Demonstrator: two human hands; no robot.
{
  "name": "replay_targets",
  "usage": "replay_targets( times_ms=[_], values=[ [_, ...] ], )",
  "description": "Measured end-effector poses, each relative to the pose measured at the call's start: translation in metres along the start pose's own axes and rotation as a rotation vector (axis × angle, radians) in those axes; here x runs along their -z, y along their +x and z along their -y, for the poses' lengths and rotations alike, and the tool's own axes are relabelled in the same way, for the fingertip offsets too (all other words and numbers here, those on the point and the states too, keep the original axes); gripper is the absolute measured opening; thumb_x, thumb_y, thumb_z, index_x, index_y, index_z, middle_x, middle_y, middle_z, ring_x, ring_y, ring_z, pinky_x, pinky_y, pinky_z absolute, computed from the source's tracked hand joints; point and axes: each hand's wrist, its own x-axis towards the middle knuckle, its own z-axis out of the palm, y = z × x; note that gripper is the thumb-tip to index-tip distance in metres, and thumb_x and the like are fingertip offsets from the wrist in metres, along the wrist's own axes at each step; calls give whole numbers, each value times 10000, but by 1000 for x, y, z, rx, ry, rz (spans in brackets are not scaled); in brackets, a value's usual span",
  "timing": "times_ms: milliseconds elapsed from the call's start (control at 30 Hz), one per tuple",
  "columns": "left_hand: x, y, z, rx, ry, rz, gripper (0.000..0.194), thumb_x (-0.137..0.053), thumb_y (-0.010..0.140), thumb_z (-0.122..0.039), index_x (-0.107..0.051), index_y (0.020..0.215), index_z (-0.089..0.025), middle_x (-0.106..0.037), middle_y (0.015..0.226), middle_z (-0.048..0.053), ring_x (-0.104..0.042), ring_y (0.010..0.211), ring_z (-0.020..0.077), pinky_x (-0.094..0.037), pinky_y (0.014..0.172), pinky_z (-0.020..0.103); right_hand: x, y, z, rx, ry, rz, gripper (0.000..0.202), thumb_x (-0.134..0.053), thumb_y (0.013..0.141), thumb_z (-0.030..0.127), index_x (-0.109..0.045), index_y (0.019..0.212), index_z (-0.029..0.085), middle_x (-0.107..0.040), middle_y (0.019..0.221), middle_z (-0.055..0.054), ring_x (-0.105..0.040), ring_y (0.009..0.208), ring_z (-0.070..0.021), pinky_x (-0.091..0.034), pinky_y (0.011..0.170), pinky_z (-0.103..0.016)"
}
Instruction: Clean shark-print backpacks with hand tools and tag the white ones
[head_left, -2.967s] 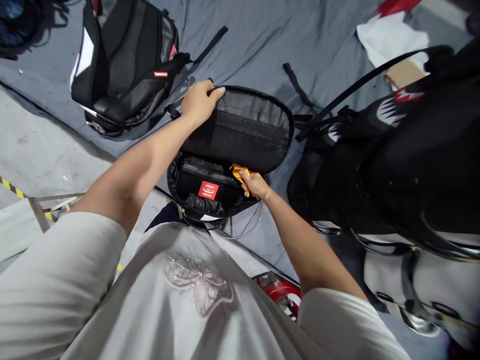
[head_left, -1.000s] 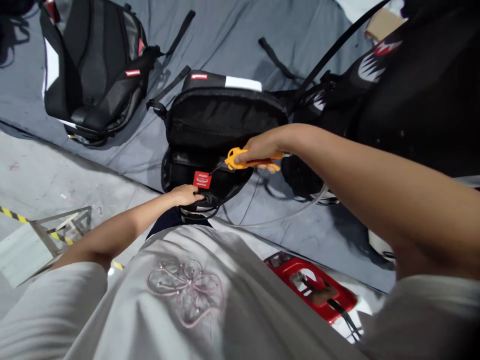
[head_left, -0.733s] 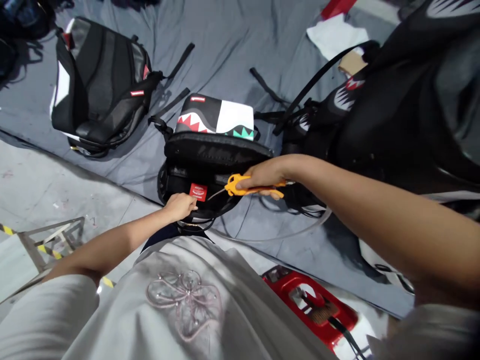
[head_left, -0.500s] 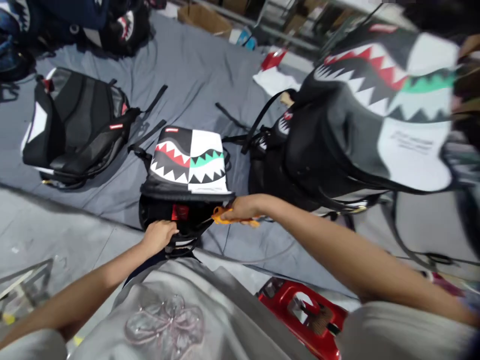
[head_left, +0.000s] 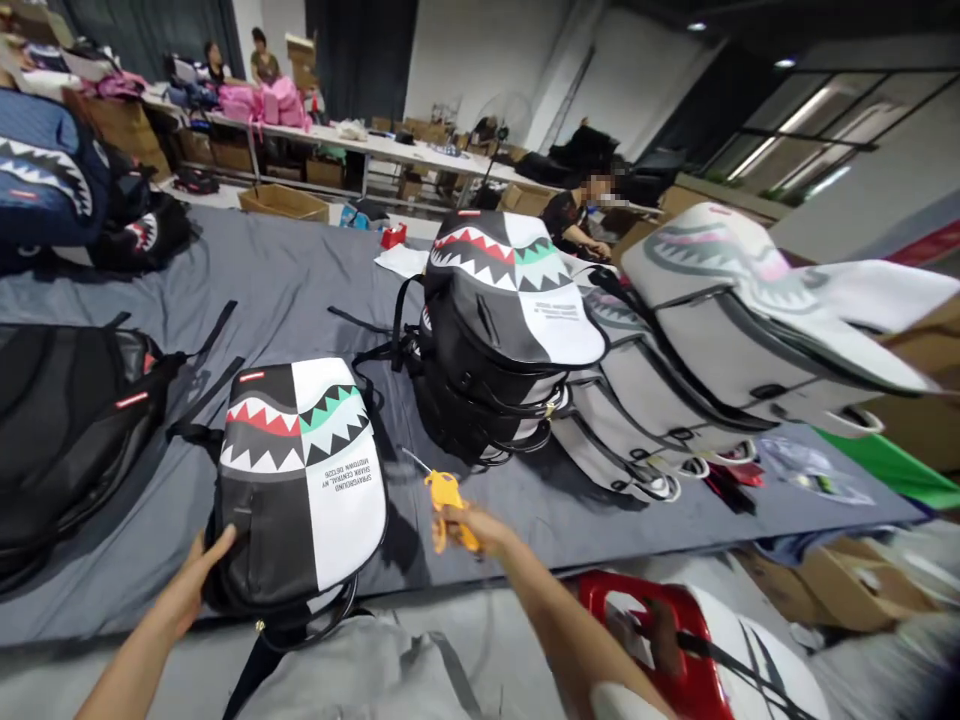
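A black-and-white backpack [head_left: 341,520] with a shark-mouth print lies on the cloth-covered table in front of me, its front flap down. My left hand [head_left: 196,578] is at its lower left edge, thumb on the front panel and fingers wrapped round the side, partly hidden. To the right of the bag, my right hand [head_left: 474,528] grips an orange air blow gun [head_left: 444,492]. The gun's thin nozzle points up and left, above the table and apart from the bag. A hose hangs blurred below it.
Behind on the right are stacked black shark-print backpacks [head_left: 457,330] and a row of grey-white ones [head_left: 675,390]. Another black backpack [head_left: 67,430] lies at left, blue ones [head_left: 45,180] beyond. A red stool [head_left: 592,590] stands near the table edge. A co-worker [head_left: 574,215] sits behind the stacks.
The backpack's flap, raised half a second ago, has come down over the opening. My left hand moved from the opening to the bag's side; the right hand drew the blow gun away. The view tilted up.
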Motion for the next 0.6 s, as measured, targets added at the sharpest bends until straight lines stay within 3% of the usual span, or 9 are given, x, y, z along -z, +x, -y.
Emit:
replay_targets(
  times_ms=[67,167,233,300,400,467,533,600],
  values=[
    [-9,8,-9,5,-159,70,799,-553,796,-667,-330,1497,-357,-502,1492,32,-513,1340,217,-503,1029,330,-37,35,1,41,94,-65,325,-579,685,525,-450,781,243,-597,647,30,-623,628,-144,-468,566,-244],
    [-12,12,-6,201,-262,122,794,-509,795,-725,-394,1468,-319,-625,1358,86,-618,1225,234,-555,948,361,-91,75,11,66,182,-95,213,-531,762,450,-457,767,250,-593,624,43,-639,625,-161,-524,617,-307],
    [-10,9,0,317,-299,144,825,-413,816,-768,-371,1486,-289,-689,1250,112,-675,1133,248,-587,882,374,-115,83,18,117,230,-114,126,-534,758,372,-501,824,270,-655,713,32,-678,723,-191,-553,687,-356],
    [-11,5,2,358,-302,130,852,-370,826,-777,-322,1513,-275,-715,1196,107,-690,1103,248,-601,860,367,-127,78,23,210,273,-141,237,-561,700,283,-534,934,304,-711,907,29,-691,943,-226,-558,821,-392],
    [-14,-3,-9,336,-318,55,876,-385,824,-772,-304,1529,-258,-723,1181,94,-679,1126,250,-610,856,364,-124,56,36,375,303,-155,443,-585,606,205,-545,1011,380,-717,1056,96,-630,1151,-263,-513,974,-432],
    [-14,-8,-33,298,-397,21,863,-418,828,-746,-327,1526,-246,-739,1136,95,-684,1113,264,-613,855,374,-110,34,55,483,301,-153,446,-586,580,187,-565,963,416,-722,1028,136,-635,1139,-269,-498,1000,-434],
    [-11,-17,-74,235,-480,24,769,-456,869,-659,-359,1515,-254,-755,1087,85,-705,1064,269,-614,862,372,-85,4,87,603,284,-164,409,-586,587,186,-595,927,413,-726,1005,130,-652,1089,-263,-504,989,-419],
    [-6,-31,-132,126,-548,44,627,-487,924,-501,-402,1494,-255,-758,1081,72,-722,1020,249,-605,899,360,-51,-37,125,736,255,-192,369,-619,618,221,-624,959,363,-729,996,76,-663,1043,-275,-525,955,-432]
  ],
)
